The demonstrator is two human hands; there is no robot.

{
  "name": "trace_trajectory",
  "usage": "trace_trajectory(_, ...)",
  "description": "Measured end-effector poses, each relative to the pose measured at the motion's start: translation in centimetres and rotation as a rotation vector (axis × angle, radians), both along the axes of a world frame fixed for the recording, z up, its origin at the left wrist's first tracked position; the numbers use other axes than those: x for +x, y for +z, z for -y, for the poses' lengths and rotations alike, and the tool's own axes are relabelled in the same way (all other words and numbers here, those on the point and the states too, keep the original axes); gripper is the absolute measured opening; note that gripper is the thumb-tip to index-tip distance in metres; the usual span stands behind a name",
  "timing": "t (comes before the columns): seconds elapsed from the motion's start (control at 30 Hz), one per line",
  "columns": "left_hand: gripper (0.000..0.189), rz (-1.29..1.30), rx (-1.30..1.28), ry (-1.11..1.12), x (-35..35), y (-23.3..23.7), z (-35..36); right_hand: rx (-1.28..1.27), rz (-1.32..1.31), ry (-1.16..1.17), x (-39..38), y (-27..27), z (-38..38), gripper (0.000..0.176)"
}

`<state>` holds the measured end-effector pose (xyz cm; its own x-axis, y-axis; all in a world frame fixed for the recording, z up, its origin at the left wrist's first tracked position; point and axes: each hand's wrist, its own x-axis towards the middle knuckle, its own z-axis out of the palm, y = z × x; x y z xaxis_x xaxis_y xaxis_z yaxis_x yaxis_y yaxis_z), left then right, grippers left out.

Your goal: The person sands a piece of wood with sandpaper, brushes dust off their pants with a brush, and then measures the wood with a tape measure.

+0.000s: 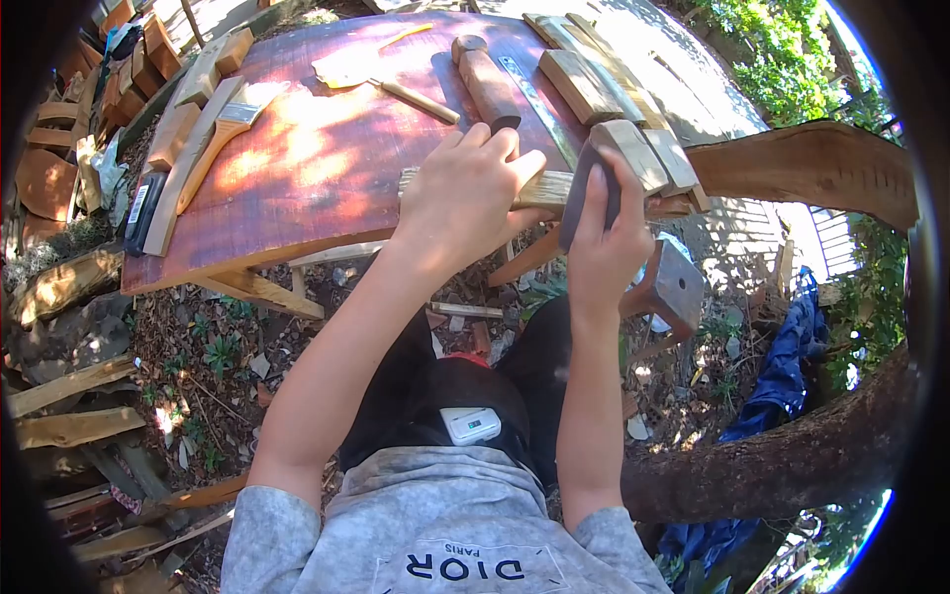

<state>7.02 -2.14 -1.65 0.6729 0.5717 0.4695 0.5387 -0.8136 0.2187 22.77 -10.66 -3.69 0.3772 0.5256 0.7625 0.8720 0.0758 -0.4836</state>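
Note:
My left hand (pixel 473 193) is wrapped over a short wooden strip (pixel 550 189) at the near edge of the table, pressing it down with curled fingers. In my right hand (pixel 612 223) is a dark grey piece of sandpaper (pixel 584 198), bent against the right end of the strip. Thumb and fingers pinch it, and the strip's end is hidden behind it. Just beyond my left hand lies a thick brown wooden tool (pixel 485 81) with a rounded end. A metal ruler (pixel 534 104) rests to its right.
The reddish wooden table (pixel 327 198) carries a flat brush (pixel 237 119), a wooden-handled tool (pixel 421 101), a yellow pencil (pixel 406 36) and wood blocks (pixel 582 87). Right of my knees stands a rusty metal piece (pixel 673 287). A tree trunk (pixel 772 470) crosses the lower right.

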Motion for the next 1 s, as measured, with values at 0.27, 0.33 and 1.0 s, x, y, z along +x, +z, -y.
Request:
trace_trajectory(0.27,0.039,0.007,0.008,-0.016,-0.1,0.1,0.2,0.006,0.050,-0.010,0.6,0.5,-0.8,0.021)
trace_trajectory(0.33,0.044,0.005,0.011,-0.010,-0.1,-0.2,0.0,0.030,0.091,-0.006,-0.1,-0.2,0.5,0.021)
trace_trajectory(1.0,0.054,-0.034,-0.021,0.026,0.1,0.5,0.4,-0.082,0.113,0.036,0.1,-2.7,6.3,0.033)
